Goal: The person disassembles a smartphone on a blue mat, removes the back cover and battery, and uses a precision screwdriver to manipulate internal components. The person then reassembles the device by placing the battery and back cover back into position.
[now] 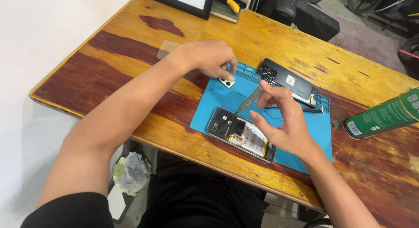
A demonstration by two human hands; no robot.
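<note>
Opened phone, tweezers, small cover part.
You have the opened black smartphone (241,134) lying face down, battery and board exposed, on the mat's near edge; slim metal tweezers (248,101) slant down, tip at its board. The small white square-cornered camera cover (227,82) lies flat farther back.

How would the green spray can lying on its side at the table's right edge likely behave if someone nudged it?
The green spray can lies on its side on the wooden table, so a sideways nudge would probably make it roll. Its smooth, glossy wall looks rigid and possibly slippery. It sits off the blue mat on bare wood, which likely offers little to stop it.
</note>
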